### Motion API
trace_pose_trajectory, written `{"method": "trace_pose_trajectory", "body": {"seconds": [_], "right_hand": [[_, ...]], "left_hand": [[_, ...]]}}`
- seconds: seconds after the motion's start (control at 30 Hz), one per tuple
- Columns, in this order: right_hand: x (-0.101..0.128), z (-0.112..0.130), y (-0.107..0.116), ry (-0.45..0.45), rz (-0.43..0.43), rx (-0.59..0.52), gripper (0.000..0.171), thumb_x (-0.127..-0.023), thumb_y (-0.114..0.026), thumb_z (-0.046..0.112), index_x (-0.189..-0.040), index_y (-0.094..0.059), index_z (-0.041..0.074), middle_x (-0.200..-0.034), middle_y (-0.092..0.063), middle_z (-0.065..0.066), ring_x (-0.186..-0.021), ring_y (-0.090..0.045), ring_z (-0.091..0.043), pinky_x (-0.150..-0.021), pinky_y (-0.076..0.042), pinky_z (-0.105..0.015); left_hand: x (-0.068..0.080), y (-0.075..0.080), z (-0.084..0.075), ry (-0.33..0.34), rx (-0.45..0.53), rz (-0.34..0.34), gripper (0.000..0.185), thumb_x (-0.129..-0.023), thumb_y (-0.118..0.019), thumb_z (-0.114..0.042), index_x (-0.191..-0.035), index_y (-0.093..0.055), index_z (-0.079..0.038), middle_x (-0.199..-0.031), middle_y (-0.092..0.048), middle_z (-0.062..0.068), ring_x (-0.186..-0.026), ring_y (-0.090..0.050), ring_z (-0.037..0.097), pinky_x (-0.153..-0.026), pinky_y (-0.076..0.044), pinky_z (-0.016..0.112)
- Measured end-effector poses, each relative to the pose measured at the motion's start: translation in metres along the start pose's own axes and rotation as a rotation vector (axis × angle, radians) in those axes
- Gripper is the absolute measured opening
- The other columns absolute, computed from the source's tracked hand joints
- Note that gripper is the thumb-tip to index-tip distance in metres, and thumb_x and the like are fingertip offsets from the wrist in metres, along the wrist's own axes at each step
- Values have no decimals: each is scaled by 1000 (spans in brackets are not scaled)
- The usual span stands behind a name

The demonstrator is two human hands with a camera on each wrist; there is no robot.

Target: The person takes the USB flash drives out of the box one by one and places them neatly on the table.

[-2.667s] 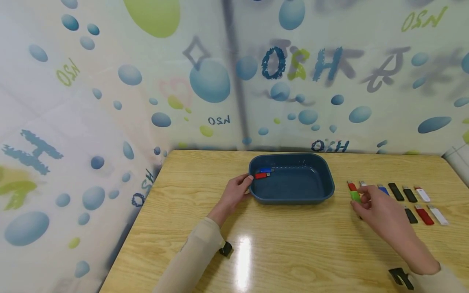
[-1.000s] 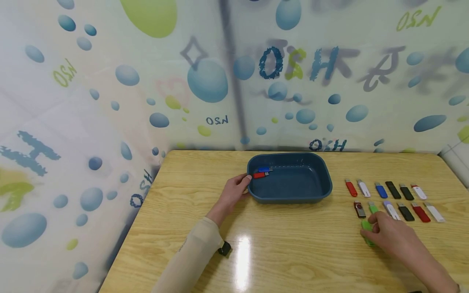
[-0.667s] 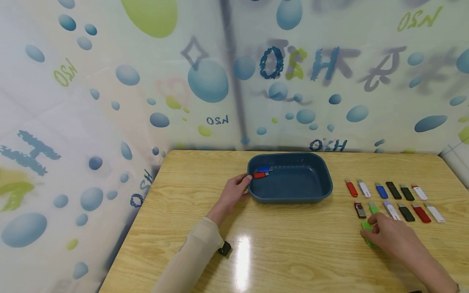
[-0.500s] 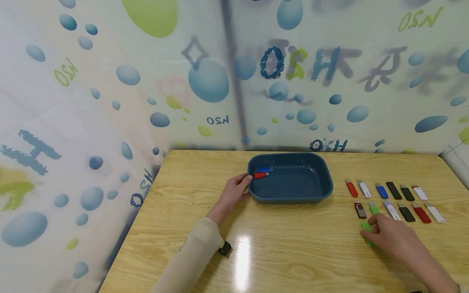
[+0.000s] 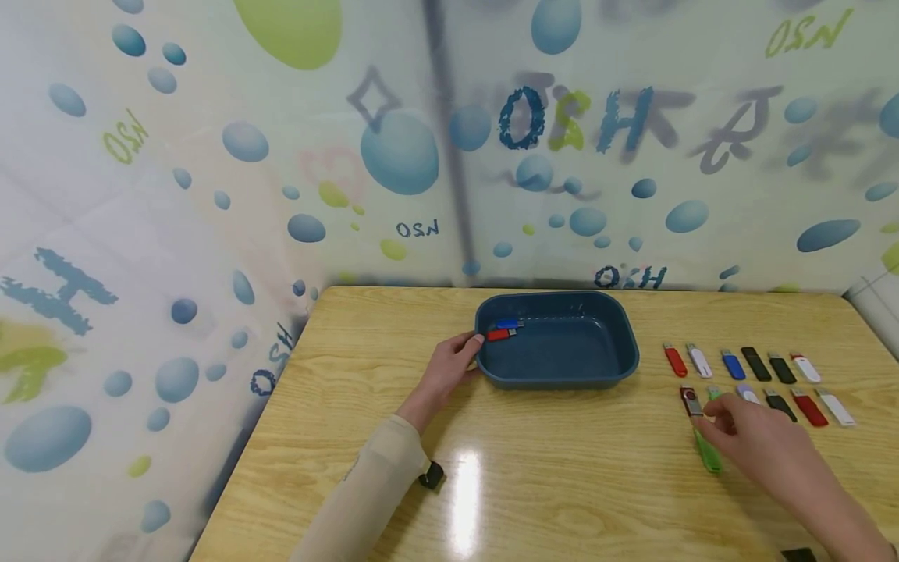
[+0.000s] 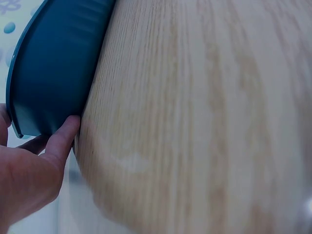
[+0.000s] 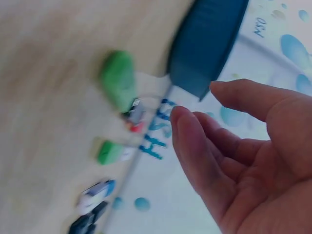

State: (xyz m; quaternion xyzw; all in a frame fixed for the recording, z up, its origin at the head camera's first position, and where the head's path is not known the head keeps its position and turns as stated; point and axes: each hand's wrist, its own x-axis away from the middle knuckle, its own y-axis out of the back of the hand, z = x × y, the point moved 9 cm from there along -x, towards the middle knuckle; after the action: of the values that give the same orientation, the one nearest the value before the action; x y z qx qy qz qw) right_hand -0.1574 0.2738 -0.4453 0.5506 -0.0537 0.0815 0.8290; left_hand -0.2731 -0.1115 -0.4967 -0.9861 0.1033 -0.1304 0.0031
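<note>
My left hand (image 5: 447,371) grips the left end of a dark blue plastic bin (image 5: 562,384), thumb over the rim; in the left wrist view its fingers (image 6: 63,139) lie against the outer wall. Inside are a blue USB stick (image 5: 507,324) and a red USB stick (image 5: 499,336). My right hand (image 5: 762,437) is over the near row of USB sticks, thumb and fingers apart and nothing between them in the right wrist view. Just below its fingertips a green USB stick (image 5: 708,454) lies on the table. The hand partly covers another green stick (image 5: 714,393).
Two rows of USB sticks lie right of the bin, among them a red one (image 5: 676,361), a black one (image 5: 755,364), a swivel one (image 5: 691,401) and a white one (image 5: 837,408). A patterned wall covering (image 5: 407,257) rises behind the wooden table (image 5: 562,476).
My right hand has carried the green USB stick toward the near side, laid it in front of the rows, then let go and risen slightly. The left hand has stayed on the bin.
</note>
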Motion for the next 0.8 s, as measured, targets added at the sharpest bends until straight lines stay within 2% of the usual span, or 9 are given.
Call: {"method": "trace_pose_trajectory", "body": {"seconds": [0.13,0.33,0.53,0.8], "right_hand": [[-4,27,9,57,-57,-20,29,-101,-67,28,-105,-71,-1,-84,-67,1,-69,-59,-18,-54,-47,-34],[-10,76,14,180,-131,-78,25,-98,-71,22,-109,-72,0,-99,-71,-10,-82,-70,-26,-63,-59,-43],[-17,124,17,293,-195,-87,17,-97,-73,21,-107,-72,7,-101,-67,-5,-85,-69,-22,-66,-60,-39],[-44,171,6,361,-225,-128,11,-98,-72,16,-103,-73,7,-96,-65,-3,-83,-64,-18,-71,-58,-38]], "left_hand": [[0,1,0,-8,4,3,58,-108,-57,-33,-154,-45,1,-155,-48,20,-143,-46,33,-101,-55,43],[-1,1,0,-12,-8,8,57,-109,-56,-34,-153,-47,0,-154,-50,19,-139,-52,32,-101,-55,43],[-1,2,0,-9,-21,-2,55,-109,-56,-34,-152,-50,-2,-152,-52,17,-133,-57,31,-100,-55,43],[0,1,0,-2,-10,-4,55,-109,-56,-32,-152,-48,1,-153,-50,20,-140,-49,33,-102,-54,44]]}}
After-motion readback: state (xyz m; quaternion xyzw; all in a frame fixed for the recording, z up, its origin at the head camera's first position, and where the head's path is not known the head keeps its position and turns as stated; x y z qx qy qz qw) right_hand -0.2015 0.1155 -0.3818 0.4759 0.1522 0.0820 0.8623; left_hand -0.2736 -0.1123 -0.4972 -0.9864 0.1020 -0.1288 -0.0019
